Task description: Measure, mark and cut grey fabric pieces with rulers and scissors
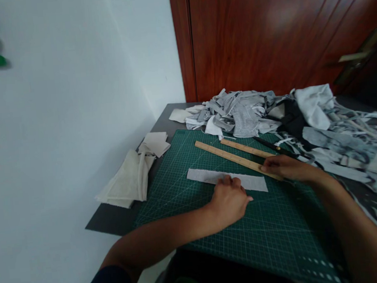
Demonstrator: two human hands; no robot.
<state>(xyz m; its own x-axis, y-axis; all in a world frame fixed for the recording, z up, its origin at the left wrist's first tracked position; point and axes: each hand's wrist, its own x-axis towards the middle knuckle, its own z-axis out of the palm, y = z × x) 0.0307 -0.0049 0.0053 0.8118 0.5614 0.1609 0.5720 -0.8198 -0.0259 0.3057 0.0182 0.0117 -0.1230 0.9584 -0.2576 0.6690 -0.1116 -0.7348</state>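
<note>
A grey fabric strip (205, 176) lies across the green cutting mat (270, 231). My left hand (229, 200) rests on the strip's middle with fingers curled and pressed down on it. My right hand (286, 167) grips the near end of a long wooden ruler (230, 156) that lies diagonally just behind the strip. A second, shorter wooden ruler (244, 147) lies parallel behind it. A dark pen-like tool (269, 144) lies by the rulers.
A heap of grey and white fabric scraps (248, 111) fills the back and right of the dark table (109, 218). Folded pale cloth pieces (130, 178) lie left of the mat. A white wall stands left, a wooden door (264, 27) behind.
</note>
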